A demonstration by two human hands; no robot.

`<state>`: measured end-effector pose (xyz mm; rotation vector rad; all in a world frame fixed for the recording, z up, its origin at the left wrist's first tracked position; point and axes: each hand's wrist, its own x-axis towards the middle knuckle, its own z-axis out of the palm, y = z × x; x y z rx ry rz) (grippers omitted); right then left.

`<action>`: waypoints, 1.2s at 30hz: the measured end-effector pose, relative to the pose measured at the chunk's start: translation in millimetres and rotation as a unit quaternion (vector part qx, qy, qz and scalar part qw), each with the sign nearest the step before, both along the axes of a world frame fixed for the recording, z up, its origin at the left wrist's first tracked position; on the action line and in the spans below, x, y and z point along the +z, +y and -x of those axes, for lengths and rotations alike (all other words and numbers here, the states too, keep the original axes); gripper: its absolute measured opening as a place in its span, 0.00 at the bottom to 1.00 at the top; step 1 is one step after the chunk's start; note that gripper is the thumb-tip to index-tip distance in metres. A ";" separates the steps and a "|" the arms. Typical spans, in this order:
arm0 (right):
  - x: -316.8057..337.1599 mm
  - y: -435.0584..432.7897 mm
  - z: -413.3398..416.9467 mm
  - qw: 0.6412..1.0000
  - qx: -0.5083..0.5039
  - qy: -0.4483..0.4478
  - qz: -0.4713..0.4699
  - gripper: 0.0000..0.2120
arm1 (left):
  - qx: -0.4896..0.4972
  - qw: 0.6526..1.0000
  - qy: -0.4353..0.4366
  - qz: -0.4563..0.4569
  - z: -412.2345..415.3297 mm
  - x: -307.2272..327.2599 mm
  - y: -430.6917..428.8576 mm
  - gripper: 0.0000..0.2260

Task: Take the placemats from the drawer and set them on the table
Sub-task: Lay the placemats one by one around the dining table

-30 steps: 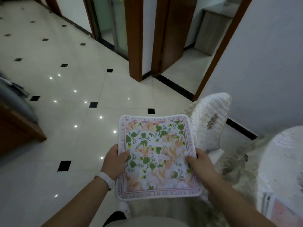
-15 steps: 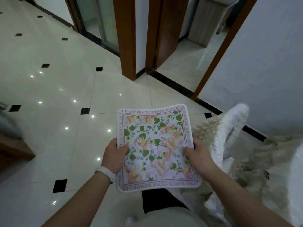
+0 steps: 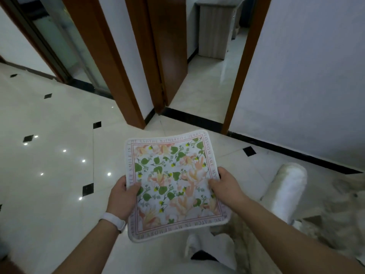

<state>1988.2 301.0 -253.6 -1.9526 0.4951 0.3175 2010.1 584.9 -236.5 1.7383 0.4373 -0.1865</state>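
While carried over tiled floor [image 3: 49, 175], placemat [image 3: 173, 184] | left hand [image 3: 123, 196] fingers pinch edge | right hand [image 3: 227, 186] likewise

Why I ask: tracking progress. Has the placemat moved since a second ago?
Yes: the placemat, earlier overlapping the chair, is now left of it, apart.

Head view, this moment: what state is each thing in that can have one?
placemat: held in the air by both side edges, printed side up, not on any table.
left hand: grips the placemat's left edge, thumb on top.
right hand: grips the placemat's right edge, thumb on top.
wooden door: open.
wristband: worn on the left wrist.
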 end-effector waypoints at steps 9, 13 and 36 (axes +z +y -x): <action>-0.3 -82.6 -40.5 0.989 -0.146 0.014 -0.017 0.11 | -0.121 0.992 0.038 0.026 -107.2 -1.2 -96.3 0.09; -11.2 -112.1 -47.6 0.975 -0.220 0.027 -0.021 0.10 | -0.195 0.979 0.059 0.017 -159.4 -13.3 -143.9 0.10; 22.9 -272.1 -202.7 0.815 -0.579 0.012 -0.003 0.11 | -0.554 0.822 0.099 0.084 -454.4 -17.9 -467.7 0.13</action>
